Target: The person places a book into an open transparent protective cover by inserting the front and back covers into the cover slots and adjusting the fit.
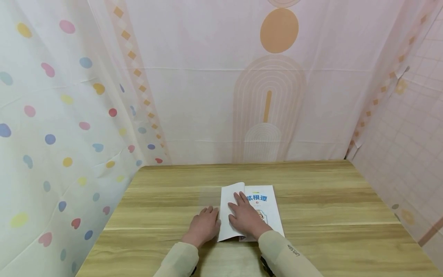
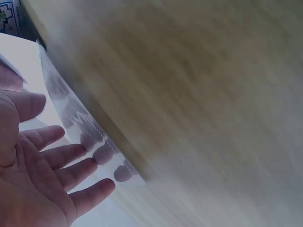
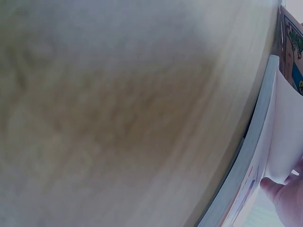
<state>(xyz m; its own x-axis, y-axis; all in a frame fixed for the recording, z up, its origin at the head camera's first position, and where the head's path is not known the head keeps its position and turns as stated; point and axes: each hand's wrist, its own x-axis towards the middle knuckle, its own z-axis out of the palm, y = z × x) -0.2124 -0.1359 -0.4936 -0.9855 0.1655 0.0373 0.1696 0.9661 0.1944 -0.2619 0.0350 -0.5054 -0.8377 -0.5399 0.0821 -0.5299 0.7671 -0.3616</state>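
Note:
A book [image 1: 275,215] lies on the wooden table with its title page showing blue Chinese characters. Its white front leaf [image 1: 228,192] is turned over to the left and curves up near the spine. My right hand [image 1: 246,217] presses on that leaf, fingers spread and straight. Along the leaf's left edge rests my left hand [image 1: 205,225]. In the left wrist view, its straight fingertips touch a clear plastic sheet [image 2: 71,111] with a dotted seam, which reflects them. The right wrist view shows the book's thick page block [image 3: 251,151] and my right thumb [image 3: 272,187] at the leaf.
The wood-grain table [image 1: 328,204] extends around the book on all sides. Patterned cloth [image 1: 194,96] hangs behind the table and along both sides. A coloured printed surface [image 3: 289,52] peeks out past the book's end in the right wrist view.

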